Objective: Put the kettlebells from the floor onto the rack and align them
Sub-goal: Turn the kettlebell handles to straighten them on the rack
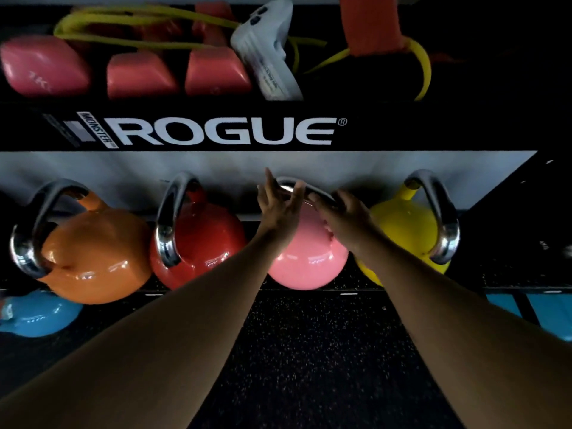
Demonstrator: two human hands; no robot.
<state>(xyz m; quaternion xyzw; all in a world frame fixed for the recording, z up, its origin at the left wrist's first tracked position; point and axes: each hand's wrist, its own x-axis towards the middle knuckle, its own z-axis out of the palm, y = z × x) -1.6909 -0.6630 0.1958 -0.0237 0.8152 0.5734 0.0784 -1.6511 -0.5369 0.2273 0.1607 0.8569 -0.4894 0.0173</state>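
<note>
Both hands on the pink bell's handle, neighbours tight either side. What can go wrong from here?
1. The pink kettlebell sits close between the red kettlebell and the yellow kettlebell; turning it may knock either.
2. The left hand looks open beside the handle, so the right hand may carry the load alone.
3. Fingers could get pinched against the neighbouring steel handles.

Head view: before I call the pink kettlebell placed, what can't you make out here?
- Pink kettlebell handle: mostly covered by the left hand and right hand, so its angle is unclear.
- Right hand grip: fingers lie on the handle; whether they close around it cannot be told.
- Blue kettlebell: cut off by the left edge, partly behind the orange kettlebell.
- Weight markings: none legible; the picture is dark.
</note>
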